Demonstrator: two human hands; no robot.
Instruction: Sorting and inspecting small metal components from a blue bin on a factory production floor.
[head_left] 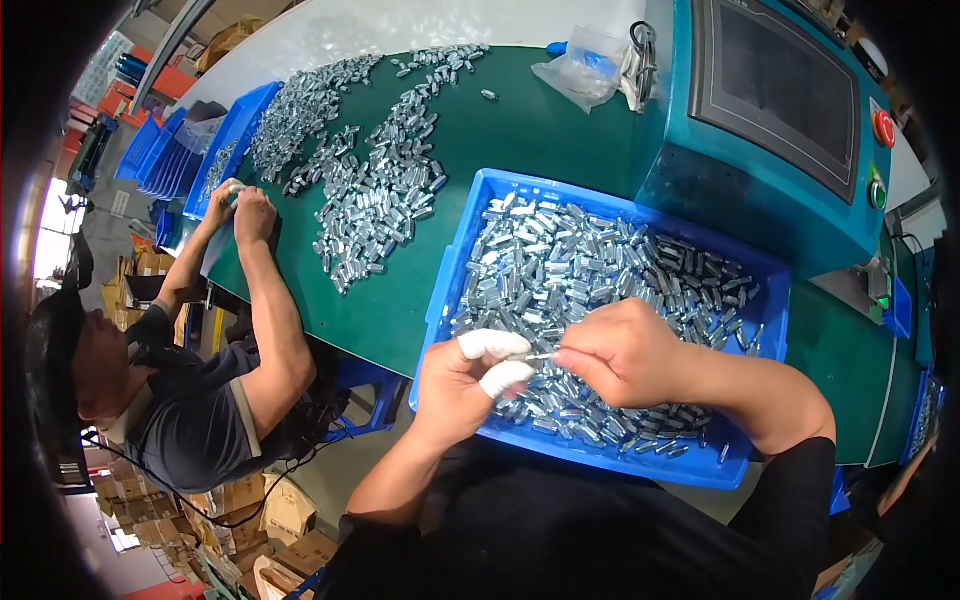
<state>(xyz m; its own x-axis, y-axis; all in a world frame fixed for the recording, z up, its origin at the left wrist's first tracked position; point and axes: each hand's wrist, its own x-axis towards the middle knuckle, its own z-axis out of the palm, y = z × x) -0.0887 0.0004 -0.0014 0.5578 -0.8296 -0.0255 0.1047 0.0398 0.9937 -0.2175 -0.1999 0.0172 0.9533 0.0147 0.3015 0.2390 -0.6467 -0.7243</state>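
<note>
Left hand (450, 390): in white finger caps (507, 378), curved, pinching one end of small metal part (542, 357). Right hand (625, 352): pressed together at thumb and forefinger, gripping opposite end. Location: above blue tray (625, 463) of metal pieces (560, 255).

L hand (450, 392), thumb (506, 379) + forefinger (493, 343) curved, nr R hand (622, 352), fingertips (570, 354) pinched, R elbow (806, 418) bent

A worker wears a black short-sleeved fabric top (570, 530) across the bottom center of the frame, its loose black right sleeve (795, 500) ending near the elbow at lower right. Matte white, rounded finger covers (507, 378) sheathe the thumb and a finger of the left hand (445, 395), at center; the right hand (625, 355) and both forearms (745, 392) are bare.
</note>
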